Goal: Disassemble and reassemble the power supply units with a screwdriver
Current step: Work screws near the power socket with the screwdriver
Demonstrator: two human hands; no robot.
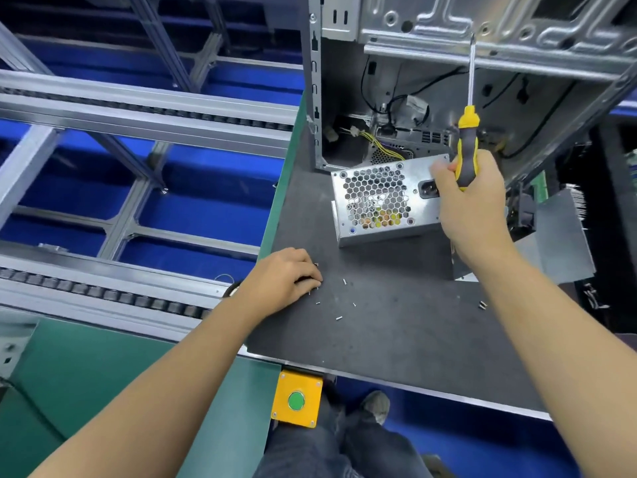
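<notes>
Nearest me: my legs in dark jeans (pixel 344 450) and a grey shoe (pixel 377 405) below the bench edge. Yellow button box (pixel 297 401) with a green push button (pixel 296 400) is mounted at the front edge, beside the green bench surface (pixel 103 391).

Dark grey work mat (pixel 396 339) covers the bench in front of me. Loose screws (pixel 339 318) are scattered on it, a few near my left fingertips, two more (pixel 482 305) off to the right.

My left hand (pixel 286 279) rests palm down on the mat's left part, fingers curled down onto the mat at the screws; cannot tell if they are pinching one.

My right hand (pixel 472 198) is raised over the mat, fingers clamped round the yellow-and-grey handle of the screwdriver (pixel 466 150). Shaft points up and away, tip up at the chassis frame rail.

Power supply unit (pixel 382 201) sits on the mat just left of my right hand, tilted, honeycomb fan grille facing me, black power socket partly hidden behind my fingers. Yellow wires run from its back into the case.

Behind it: open metal computer case (pixel 448 46), black cables inside. Grey metal panel (pixel 558 236) lies right of my forearm.

Far left: aluminium conveyor rails (pixel 138 105) with rollers, blue floor beneath.
</notes>
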